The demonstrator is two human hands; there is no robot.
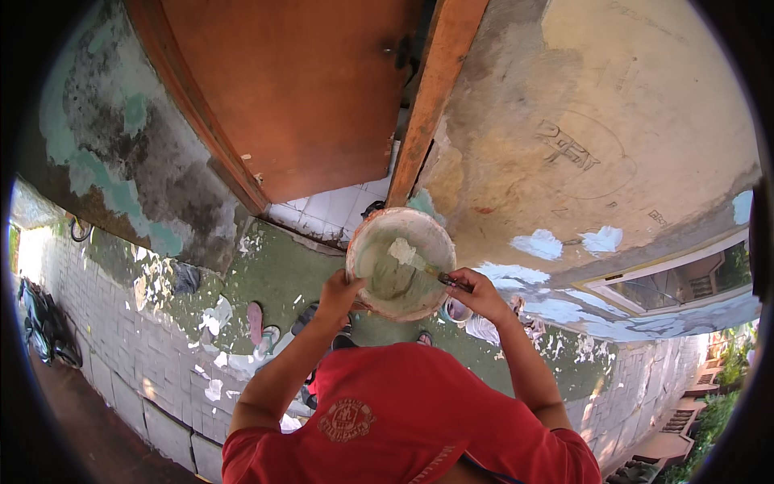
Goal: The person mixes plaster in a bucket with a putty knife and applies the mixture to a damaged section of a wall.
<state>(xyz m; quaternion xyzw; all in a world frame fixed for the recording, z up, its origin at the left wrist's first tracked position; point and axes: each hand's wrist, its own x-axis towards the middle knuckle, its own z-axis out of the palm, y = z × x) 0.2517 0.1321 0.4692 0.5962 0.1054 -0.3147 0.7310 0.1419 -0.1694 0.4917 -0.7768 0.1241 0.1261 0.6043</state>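
A round, paint-stained basin [435, 234] is held up in front of me, its inside smeared with grey-white residue. My left hand [337, 297] is closed on its left rim, fingers hidden beneath or behind it. My right hand [477, 295] grips the dark handle of a putty knife [453, 281] at the basin's right side. The knife's blade points left over the inside of the basin. A white lump of putty [401, 251] sits at the blade's end.
An orange-brown door [290, 97] stands ajar ahead, above white tiles [326, 208]. Patched walls flank it; the right wall [564, 121] has pale blue patches and a low window [677, 278]. Sandals [255, 323] and paint flakes [213, 390] lie on the green floor [282, 270].
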